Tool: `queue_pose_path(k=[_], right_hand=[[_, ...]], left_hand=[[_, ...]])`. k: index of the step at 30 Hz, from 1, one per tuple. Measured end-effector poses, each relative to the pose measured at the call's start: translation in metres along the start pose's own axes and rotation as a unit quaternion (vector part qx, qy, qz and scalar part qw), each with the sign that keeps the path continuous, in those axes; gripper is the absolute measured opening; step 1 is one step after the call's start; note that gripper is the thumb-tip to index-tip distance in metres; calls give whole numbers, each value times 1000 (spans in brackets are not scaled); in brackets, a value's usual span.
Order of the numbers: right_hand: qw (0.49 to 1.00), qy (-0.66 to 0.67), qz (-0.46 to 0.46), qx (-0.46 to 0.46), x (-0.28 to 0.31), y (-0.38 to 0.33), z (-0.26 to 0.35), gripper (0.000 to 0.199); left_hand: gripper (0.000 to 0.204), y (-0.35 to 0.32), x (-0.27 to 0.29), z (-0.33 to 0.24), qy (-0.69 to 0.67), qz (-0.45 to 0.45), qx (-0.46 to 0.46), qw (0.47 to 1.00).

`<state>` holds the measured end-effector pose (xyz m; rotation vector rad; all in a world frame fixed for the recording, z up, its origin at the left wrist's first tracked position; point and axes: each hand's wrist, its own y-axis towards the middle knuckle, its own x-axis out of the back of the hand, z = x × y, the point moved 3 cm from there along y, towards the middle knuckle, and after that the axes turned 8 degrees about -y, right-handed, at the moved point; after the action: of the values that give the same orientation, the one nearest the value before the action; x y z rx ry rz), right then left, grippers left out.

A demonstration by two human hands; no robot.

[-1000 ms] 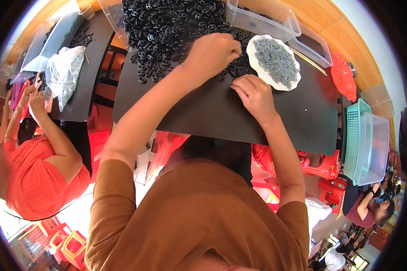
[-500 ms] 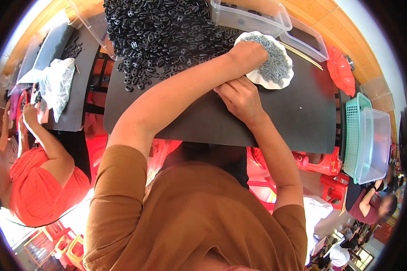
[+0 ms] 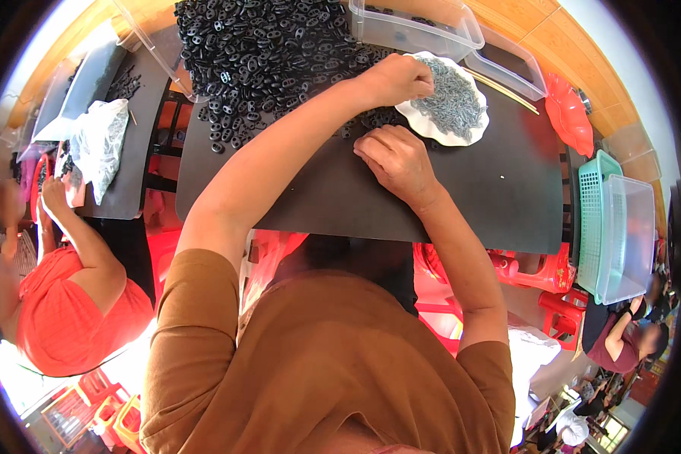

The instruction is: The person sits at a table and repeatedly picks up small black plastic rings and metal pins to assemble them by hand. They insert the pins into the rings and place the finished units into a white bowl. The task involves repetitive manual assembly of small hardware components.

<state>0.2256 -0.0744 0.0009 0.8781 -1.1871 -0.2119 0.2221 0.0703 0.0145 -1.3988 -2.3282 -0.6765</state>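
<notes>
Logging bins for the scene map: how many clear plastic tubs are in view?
4, maybe more hidden: one tub behind the white plate, one beside it, one far right, one left of the black pile.

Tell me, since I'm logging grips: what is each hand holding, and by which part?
Cannot be told. Left hand reaches into the white dish of grey parts; right hand rests curled on the black table.

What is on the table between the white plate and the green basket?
Nothing much: in the head view the dark table top between the white plate and the green basket is bare, apart from one tiny pale speck.
</notes>
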Motion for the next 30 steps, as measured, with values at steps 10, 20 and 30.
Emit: queue_pose_path(k=[10, 20, 30], right_hand=[[994, -16, -88, -57, 23, 8, -9, 13], [978, -4, -74, -197, 48, 7, -48, 13], [967, 30, -34, -253, 47, -3, -61, 8]], left_hand=[[20, -41, 23, 2, -162, 26, 63, 984], [17, -40, 23, -5, -169, 104, 53, 979], [12, -40, 20, -15, -105, 47, 33, 993]])
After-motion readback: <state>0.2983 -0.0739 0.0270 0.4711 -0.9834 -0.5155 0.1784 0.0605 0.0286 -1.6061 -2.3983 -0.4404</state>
